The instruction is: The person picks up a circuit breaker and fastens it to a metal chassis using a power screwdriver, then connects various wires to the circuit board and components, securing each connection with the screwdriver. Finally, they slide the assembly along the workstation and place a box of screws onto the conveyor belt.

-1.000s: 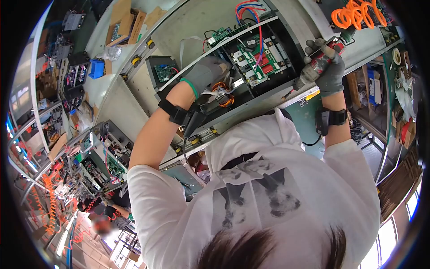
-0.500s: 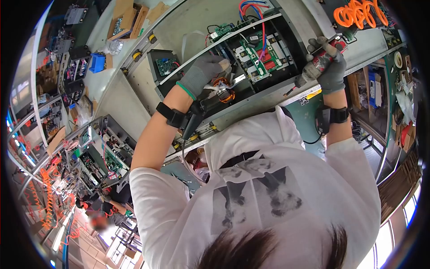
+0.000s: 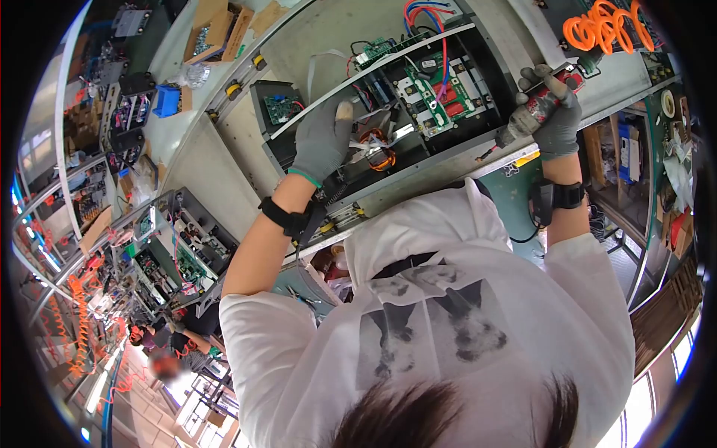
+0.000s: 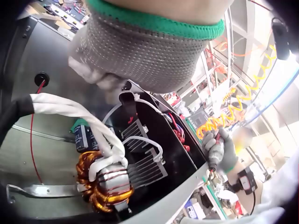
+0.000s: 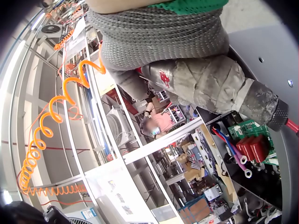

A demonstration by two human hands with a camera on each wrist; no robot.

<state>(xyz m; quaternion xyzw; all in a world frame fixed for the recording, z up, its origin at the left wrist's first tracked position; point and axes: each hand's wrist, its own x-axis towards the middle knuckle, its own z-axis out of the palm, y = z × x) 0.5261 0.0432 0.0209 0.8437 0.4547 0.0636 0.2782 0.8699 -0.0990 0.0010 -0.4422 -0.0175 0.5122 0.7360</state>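
Note:
An open metal chassis (image 3: pixel 418 168) lies in front of me, holding a green circuit board (image 3: pixel 441 78) and a copper coil (image 3: pixel 379 154). My left hand (image 3: pixel 328 127), in a grey glove, lies flat against the chassis's left wall with its fingers straight and nothing in it. In the left wrist view the glove (image 4: pixel 140 51) sits above the copper coil (image 4: pixel 100 186), its white-sleeved wires (image 4: pixel 70 109) and a finned heat sink (image 4: pixel 145 163). My right hand (image 3: pixel 553 97) grips a tape-wrapped power screwdriver (image 3: pixel 532 106) at the chassis's right edge. The screwdriver (image 5: pixel 210 88) points toward the board (image 5: pixel 252 140).
An orange coiled hose (image 3: pixel 597 22) hangs at the far right, also seen as a hose (image 5: pixel 51 121) in the right wrist view. Cardboard boxes (image 3: pixel 216 30) and a blue box (image 3: pixel 166 101) lie on the bench at the left. More open chassis units (image 3: pixel 179 254) stand along the line below.
My left hand has come away from the coil and wires inside the chassis, and its fingers have straightened against the left wall. The right hand and screwdriver have barely moved.

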